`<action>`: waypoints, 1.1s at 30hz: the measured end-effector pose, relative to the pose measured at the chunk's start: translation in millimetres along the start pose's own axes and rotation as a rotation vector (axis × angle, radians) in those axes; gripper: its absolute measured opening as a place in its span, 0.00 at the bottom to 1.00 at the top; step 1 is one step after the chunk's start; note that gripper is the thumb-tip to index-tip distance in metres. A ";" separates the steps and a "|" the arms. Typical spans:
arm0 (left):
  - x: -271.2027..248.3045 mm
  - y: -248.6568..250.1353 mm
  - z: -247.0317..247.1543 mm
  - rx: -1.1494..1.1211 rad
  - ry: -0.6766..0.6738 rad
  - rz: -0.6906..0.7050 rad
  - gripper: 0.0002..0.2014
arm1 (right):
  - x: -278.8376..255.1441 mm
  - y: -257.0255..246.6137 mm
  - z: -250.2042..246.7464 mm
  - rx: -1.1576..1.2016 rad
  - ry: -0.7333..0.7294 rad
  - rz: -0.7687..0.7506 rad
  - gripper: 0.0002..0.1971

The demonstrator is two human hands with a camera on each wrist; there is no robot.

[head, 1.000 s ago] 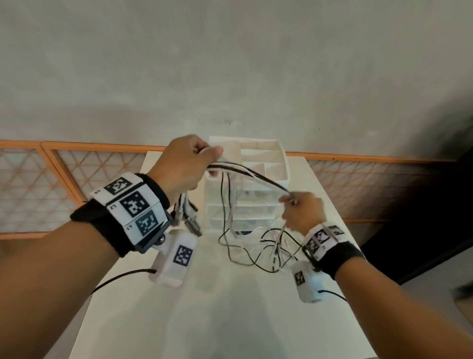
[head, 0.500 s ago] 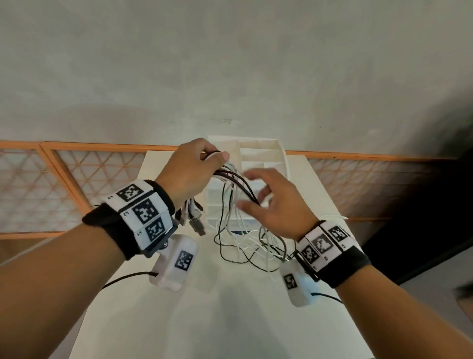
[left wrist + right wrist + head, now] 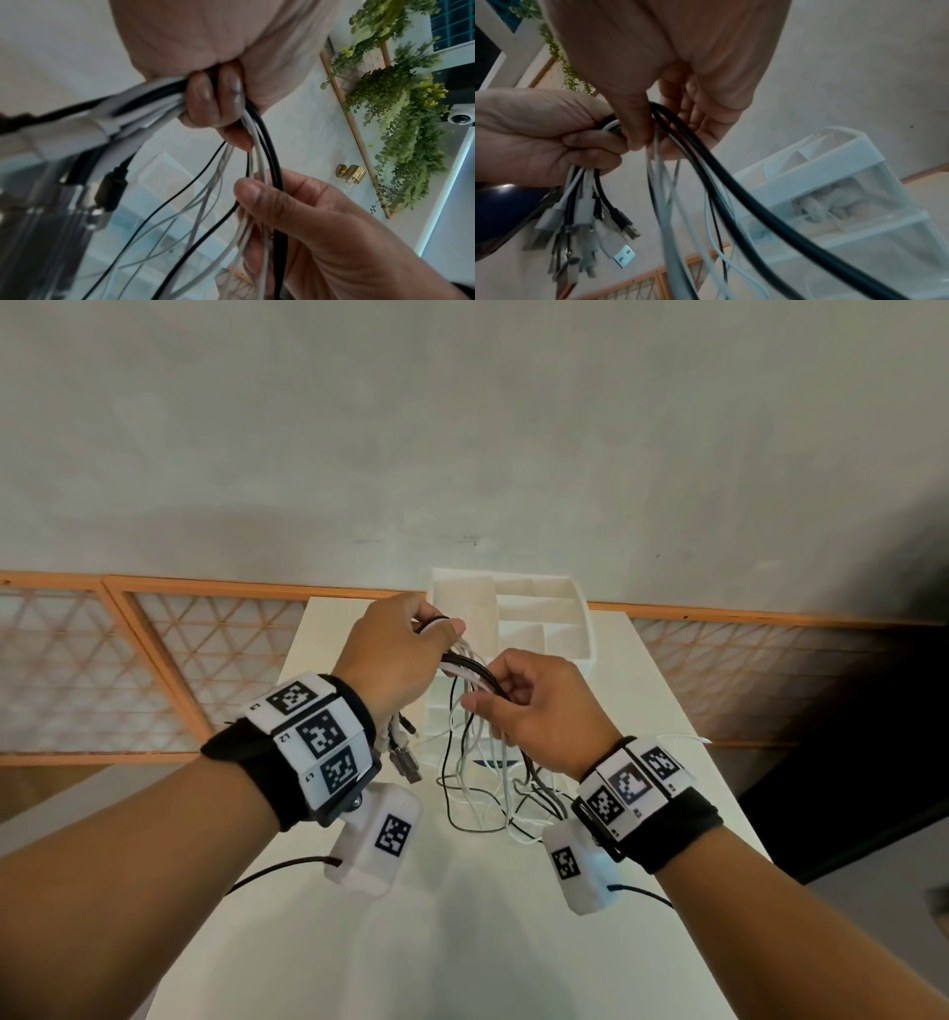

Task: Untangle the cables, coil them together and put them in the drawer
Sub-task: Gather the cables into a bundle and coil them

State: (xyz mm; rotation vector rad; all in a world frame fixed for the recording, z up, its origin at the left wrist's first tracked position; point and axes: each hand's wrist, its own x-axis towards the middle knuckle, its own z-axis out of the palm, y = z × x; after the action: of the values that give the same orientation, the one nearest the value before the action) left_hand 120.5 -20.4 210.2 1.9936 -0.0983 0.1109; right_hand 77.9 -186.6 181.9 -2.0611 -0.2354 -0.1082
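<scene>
Right hand (image 3: 534,711) now grips cables (image 3: 475,672) before drawer unit (image 3: 539,629).

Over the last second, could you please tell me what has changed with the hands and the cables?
The right hand let go of the strands it held stretched out to the right, swung back open, and now grips the cables just below the left hand. The left hand kept its grip on the bundle; the drawer unit stayed put.
</scene>
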 end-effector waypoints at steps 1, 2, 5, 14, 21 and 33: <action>-0.7 -1.1 0.9 -0.004 -0.009 -0.012 0.09 | -2.5 1.2 -0.1 0.038 -0.032 0.019 0.09; -2.0 -2.0 2.2 -0.006 -0.018 -0.022 0.09 | -4.9 3.9 0.0 0.076 -0.063 0.033 0.08; -3.0 -0.5 1.9 -0.086 -0.032 -0.065 0.10 | -11.9 18.9 1.9 -0.001 -0.126 0.044 0.05; 4.1 28.6 -26.6 -0.320 -0.064 -0.051 0.10 | -24.2 106.4 -38.8 -0.653 -0.041 0.516 0.10; 7.5 -21.4 -16.3 0.115 0.036 -0.192 0.13 | -9.1 61.1 -92.6 -0.385 0.836 0.146 0.10; 6.5 11.6 -10.2 -0.303 -0.053 -0.082 0.12 | -11.7 21.7 -24.9 -0.092 0.045 0.021 0.20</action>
State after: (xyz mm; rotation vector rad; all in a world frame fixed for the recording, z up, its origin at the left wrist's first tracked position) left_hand 125.2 -16.0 225.7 1.6960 -0.0627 -0.0101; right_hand 71.7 -219.9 173.2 -2.1497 -0.1842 -0.1550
